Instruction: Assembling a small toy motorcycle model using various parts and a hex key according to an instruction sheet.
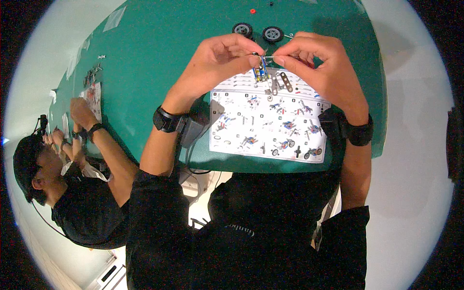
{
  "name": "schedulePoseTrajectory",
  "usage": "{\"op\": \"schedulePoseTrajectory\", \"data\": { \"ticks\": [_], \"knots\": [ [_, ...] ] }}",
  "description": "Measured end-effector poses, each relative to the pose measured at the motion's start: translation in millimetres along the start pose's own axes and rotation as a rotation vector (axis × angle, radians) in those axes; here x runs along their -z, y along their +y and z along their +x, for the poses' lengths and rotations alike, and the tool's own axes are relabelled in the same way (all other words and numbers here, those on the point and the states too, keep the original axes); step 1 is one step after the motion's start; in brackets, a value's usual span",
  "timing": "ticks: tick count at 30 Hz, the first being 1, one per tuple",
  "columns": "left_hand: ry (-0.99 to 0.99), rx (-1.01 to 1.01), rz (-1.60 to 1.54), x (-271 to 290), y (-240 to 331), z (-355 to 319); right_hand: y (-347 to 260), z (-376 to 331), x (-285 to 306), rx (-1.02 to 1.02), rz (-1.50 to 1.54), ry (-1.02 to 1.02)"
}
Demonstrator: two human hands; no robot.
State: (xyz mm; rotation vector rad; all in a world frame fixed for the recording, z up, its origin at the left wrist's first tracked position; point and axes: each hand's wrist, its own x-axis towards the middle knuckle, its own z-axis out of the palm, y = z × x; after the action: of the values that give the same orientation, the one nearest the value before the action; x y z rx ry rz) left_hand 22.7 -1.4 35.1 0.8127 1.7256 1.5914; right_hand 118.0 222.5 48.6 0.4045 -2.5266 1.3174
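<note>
- Green bench [150, 72] beneath everything, smooth and plain in colour, outline bent by the lens; pale surface [415, 130] beyond the right edge, impossible to tell whether floor or wall.
- Strips of translucent tape [113, 19] along the far left edge.
- At the left, a co-worker [87, 208] in black cap and black shirt, forearms over the bench, near a second printed sheet [94, 99] and small loose parts [92, 75].
- Left hand [217, 58]: thumb and fingertips pinched on a small blue-and-yellow model [261, 72], over the top part of the instruction sheet [266, 133].
- Right hand [316, 55]: thumb and forefinger pinched on a thin silver piece [269, 57] at the model's upper end; contact between the two too small to confirm.
- Beside the model, over the sheet: grey perforated brackets [275, 86] and a dark perforated strip [286, 82].
- Beyond the hands: two black-tyred wheels [273, 34], slightly apart, with a silver bolt [289, 36] just beside the right-hand one; farther off, an orange-red ring [253, 11].
- Near edge of the bench just below the sheet; dark box [193, 129] with a cable by the left wrist.
- Wide stretch of green between left forearm and co-worker; narrower strip between right hand and right edge.
- On the sheet, part drawings above, numbered steps with coloured vehicle drawings below; finer print too small to read.
- Pale lettering [240, 229], upside down, across the wearer's black shirt.
</note>
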Motion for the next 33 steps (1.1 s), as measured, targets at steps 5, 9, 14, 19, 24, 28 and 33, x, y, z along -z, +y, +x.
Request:
{"op": "schedulePoseTrajectory", "data": {
  "ticks": [5,9,14,19,24,28,33],
  "knots": [
    [-0.016,0.037,-0.051,2,1,0,-2,3,3,0.027,-0.014,-0.033],
    [-0.025,0.023,-0.059,1,-1,1,-3,4,1,0.083,-0.036,-0.015],
    [-0.026,0.049,-0.072,4,-1,0,-4,4,-1,0.078,-0.034,-0.01],
    [-0.022,0.076,-0.082,5,-6,2,-3,4,-3,0.186,-0.134,0.033],
    [-0.03,0.116,-0.123,5,-7,2,-6,4,-2,0.165,-0.128,0.02],
    [-0.053,0.108,-0.207,6,-11,3,-9,3,-1,0.143,-0.103,0.024],
    [-0.068,0.094,-0.213,7,-10,3,-9,3,-2,0.117,-0.084,0.009]
  ]
}}
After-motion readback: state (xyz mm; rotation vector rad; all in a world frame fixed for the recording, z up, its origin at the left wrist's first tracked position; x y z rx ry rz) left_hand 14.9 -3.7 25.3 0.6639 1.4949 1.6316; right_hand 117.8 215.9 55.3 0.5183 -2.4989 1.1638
